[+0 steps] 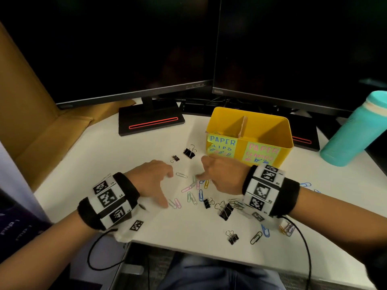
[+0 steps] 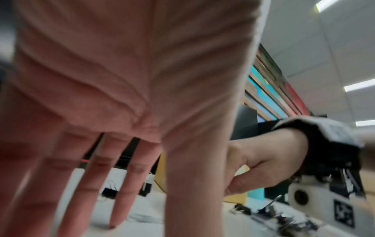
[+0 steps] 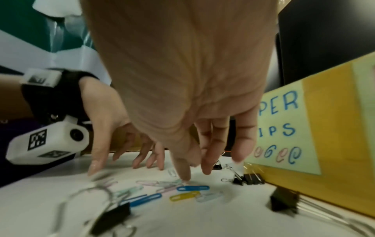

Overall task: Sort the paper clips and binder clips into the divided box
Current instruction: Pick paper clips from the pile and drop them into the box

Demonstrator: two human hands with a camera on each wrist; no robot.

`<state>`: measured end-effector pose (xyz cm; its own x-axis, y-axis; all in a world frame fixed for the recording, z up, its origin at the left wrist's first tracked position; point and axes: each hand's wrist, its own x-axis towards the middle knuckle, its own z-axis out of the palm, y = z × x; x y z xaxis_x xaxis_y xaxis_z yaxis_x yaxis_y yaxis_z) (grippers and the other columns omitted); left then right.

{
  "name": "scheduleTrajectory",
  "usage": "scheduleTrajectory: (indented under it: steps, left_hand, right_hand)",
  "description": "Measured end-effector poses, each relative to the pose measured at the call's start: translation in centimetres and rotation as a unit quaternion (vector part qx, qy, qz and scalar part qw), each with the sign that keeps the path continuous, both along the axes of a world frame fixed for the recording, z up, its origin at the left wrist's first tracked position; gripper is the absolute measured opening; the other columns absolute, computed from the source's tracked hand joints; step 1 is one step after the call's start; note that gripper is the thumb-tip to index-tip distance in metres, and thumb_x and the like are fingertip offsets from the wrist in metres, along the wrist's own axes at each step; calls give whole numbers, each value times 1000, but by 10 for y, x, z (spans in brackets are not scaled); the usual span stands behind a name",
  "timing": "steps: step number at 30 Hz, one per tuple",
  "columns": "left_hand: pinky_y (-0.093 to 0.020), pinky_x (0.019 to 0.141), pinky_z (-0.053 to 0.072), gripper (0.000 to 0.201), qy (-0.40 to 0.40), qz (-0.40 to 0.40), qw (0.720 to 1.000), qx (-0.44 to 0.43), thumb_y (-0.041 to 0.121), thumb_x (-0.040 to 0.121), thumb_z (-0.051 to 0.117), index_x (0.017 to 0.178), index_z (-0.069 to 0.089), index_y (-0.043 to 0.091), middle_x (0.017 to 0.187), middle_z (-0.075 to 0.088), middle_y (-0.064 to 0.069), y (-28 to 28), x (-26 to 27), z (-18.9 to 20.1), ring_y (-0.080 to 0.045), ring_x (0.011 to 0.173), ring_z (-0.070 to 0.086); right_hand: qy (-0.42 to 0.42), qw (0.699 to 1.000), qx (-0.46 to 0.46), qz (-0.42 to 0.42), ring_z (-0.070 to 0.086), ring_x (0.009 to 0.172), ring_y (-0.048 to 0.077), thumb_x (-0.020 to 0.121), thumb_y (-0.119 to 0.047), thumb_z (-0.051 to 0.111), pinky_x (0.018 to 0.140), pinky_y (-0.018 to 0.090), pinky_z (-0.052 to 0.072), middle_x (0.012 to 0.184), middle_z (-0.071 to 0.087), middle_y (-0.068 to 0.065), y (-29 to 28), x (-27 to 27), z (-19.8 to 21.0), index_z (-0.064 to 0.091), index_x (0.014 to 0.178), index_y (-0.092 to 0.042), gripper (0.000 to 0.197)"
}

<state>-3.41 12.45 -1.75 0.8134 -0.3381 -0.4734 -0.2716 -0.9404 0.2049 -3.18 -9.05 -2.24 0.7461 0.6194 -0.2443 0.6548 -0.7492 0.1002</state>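
Note:
The yellow divided box (image 1: 249, 143) stands behind my hands, labelled for paper clips on the left and paper clamps on the right. Coloured paper clips (image 1: 194, 189) lie scattered on the white desk between my hands. Black binder clips lie near the box (image 1: 189, 152) and closer to me (image 1: 225, 210). My left hand (image 1: 161, 185) hovers low with fingers spread, its thumb beside two pale clips (image 1: 174, 203). My right hand (image 1: 202, 170) reaches down with straight fingers (image 3: 207, 166), its thumb tip touching the clip pile (image 3: 172, 184). Neither hand holds anything.
A teal bottle (image 1: 354, 130) stands at the right. Two dark monitors on black stands (image 1: 150, 120) rise behind the box. Brown cardboard (image 1: 41, 122) lines the left. The desk's front edge (image 1: 188, 249) is near, with more clips (image 1: 256, 237) beside it.

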Motion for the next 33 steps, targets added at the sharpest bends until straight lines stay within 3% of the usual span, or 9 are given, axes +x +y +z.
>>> scheduleTrajectory:
  steps: [3,7,10,14,17,20,23,28,33]
  left_hand:
    - [-26,69,51,74,48,22,998,-18,27,62,85,122,43,25,106,48,2,4,-2,-2,-11,71,53]
    - [-27,60,56,41,55,67,986,-140,15,73,79,102,50,16,88,60,-5,-17,2,-15,-13,56,60]
    - [-35,62,59,34,35,86,974,-209,12,76,76,100,52,8,84,63,-11,-36,7,-16,-21,60,63]
    - [-33,82,48,47,-100,11,989,-106,21,83,69,125,48,14,117,49,-8,-35,14,-8,-26,94,57]
    - [-25,82,42,47,-43,-22,994,-98,28,84,67,125,50,13,110,45,-3,-28,10,-12,-19,96,51]
    - [-23,79,44,56,-27,7,991,-130,42,73,76,117,53,15,104,48,0,-23,2,-18,-14,90,50]
    - [-26,79,44,78,-53,42,994,-81,50,52,86,113,53,15,104,50,2,-23,-4,-21,-16,97,49]
    - [-35,73,58,39,-70,76,982,-161,29,64,85,90,70,4,89,71,-8,-36,-11,-23,-22,77,66]
    - [-37,61,62,17,-50,83,975,-202,14,75,76,81,74,-1,74,70,-10,-38,-13,-26,-33,72,72]
  right_hand:
    - [0,999,-25,-28,46,112,25,88,0,39,84,32,44,124,47,12,-19,-4,0,53,131,-12,47]
    - [22,998,-55,-28,45,114,30,90,1,37,87,39,44,124,45,13,-20,-14,-2,44,139,-18,53]
    - [-9,1000,-18,2,54,109,34,90,-1,39,89,44,48,122,51,10,-13,-15,-1,45,137,-27,54]
    - [32,999,7,-2,56,109,33,91,1,42,87,39,49,122,54,9,-19,1,1,56,131,-26,50]
    - [29,1000,7,11,55,109,31,93,-10,42,92,41,45,121,58,7,-14,-2,-2,54,131,-35,46]
    - [81,989,114,-46,62,102,26,88,-27,61,88,40,49,114,61,9,-9,2,0,61,125,-19,38]
    - [151,974,151,-73,65,95,18,71,-37,78,85,33,52,111,61,4,-3,11,1,56,130,-17,66]
    - [165,967,186,-50,64,83,14,60,-30,86,78,32,53,93,61,0,5,15,-5,70,107,-20,51]
    - [173,954,229,-82,66,78,14,68,-23,82,75,31,55,92,73,4,4,10,-8,72,90,-15,25]
